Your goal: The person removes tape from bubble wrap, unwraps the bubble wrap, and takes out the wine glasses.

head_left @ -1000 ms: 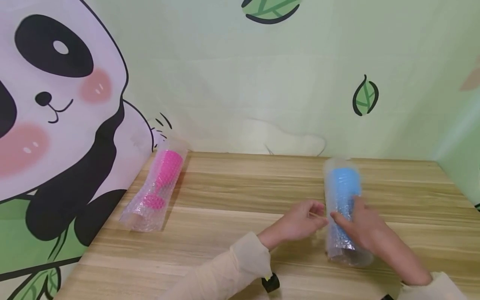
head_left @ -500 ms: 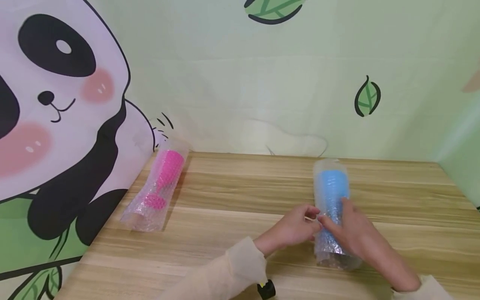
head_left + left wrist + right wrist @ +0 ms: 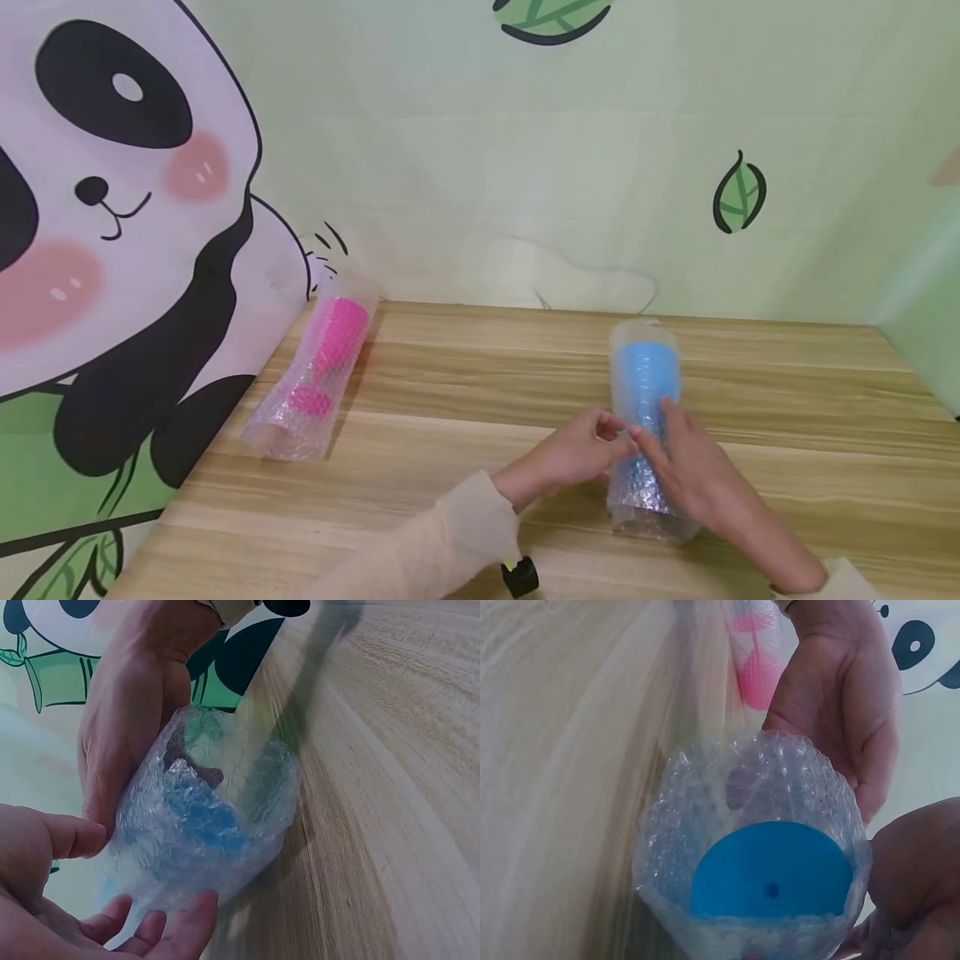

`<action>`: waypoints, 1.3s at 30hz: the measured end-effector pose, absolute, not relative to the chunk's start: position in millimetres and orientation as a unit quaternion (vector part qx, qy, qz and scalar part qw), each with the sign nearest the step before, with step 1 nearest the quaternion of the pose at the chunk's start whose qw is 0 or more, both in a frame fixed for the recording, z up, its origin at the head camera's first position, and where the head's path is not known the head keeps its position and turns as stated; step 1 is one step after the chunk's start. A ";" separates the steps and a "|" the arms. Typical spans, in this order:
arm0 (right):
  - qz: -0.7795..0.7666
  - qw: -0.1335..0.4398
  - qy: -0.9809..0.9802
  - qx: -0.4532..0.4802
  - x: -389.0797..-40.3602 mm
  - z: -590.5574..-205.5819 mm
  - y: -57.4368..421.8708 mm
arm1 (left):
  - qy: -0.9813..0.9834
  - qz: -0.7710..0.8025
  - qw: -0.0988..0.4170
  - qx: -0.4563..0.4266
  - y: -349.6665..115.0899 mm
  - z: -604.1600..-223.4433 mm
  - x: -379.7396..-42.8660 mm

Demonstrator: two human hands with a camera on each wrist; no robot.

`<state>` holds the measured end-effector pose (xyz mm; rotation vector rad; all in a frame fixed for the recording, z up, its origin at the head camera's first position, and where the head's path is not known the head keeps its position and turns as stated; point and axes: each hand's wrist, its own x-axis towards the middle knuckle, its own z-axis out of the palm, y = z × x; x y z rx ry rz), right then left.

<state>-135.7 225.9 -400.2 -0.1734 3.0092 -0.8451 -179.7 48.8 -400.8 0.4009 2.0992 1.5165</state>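
A blue cup, rolled in clear bubble wrap, lies lengthwise on the wooden table. Its round blue end shows inside the open wrap tube in the right wrist view. My right hand straddles the roll, thumb over the top and fingers along the right side. From the left, my left hand cups the roll's side with bent fingers and thumb. In the left wrist view its fingers lie against the wrap. Some fingertips are hidden behind the roll.
On the table's left lies a pink stemmed cup, also rolled in bubble wrap. A green wall sheet with a panda print stands along the back edge. A small black device hangs at the left sleeve.
The blue cup in its wrap has shifted left across the table, with both hands travelling along beside it. The pink cup has stayed where it was.
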 end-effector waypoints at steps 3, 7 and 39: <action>-0.273 -0.007 0.959 -0.071 -134.1 -401.7 225.2 | 0.779 0.551 0.258 0.151 46.5 -399.7 -179.3; -0.290 -0.025 0.953 -0.084 -133.2 -403.3 224.1 | 0.789 0.538 0.257 0.151 43.2 -398.7 -178.7; -0.384 -0.004 0.922 -0.055 -134.3 -409.0 249.6 | 0.795 0.541 0.243 0.127 54.8 -396.3 -176.8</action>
